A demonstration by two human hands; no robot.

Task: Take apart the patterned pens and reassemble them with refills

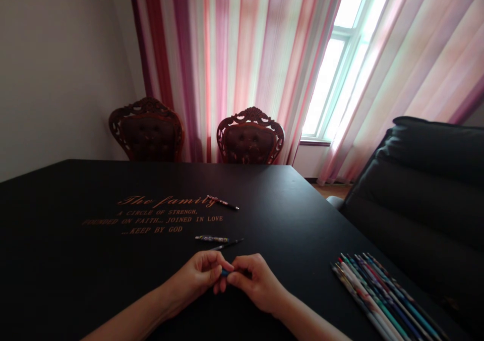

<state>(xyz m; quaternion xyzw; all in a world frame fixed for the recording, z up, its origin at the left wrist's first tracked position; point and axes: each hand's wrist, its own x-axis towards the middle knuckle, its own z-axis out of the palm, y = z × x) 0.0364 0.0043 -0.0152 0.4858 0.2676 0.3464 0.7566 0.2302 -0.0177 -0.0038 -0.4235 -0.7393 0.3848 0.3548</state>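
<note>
My left hand (202,272) and my right hand (257,279) meet over the near part of the black table (280,220). Between their fingertips is a small blue piece (225,272), pinched from both sides and mostly covered, so its kind does not show. Just beyond the hands lie a pen barrel with a colourful pattern (212,239) and a thin dark refill-like stick (229,244), close together. Farther off, a dark patterned pen (223,202) rests at the end of the gold lettering.
Several pens (381,295) lie side by side at the right. A black padded seat (423,215) stands along the table's right edge. Two carved chairs, one at the left (147,129) and one in the middle (249,136), stand behind the far edge, before striped curtains (234,43).
</note>
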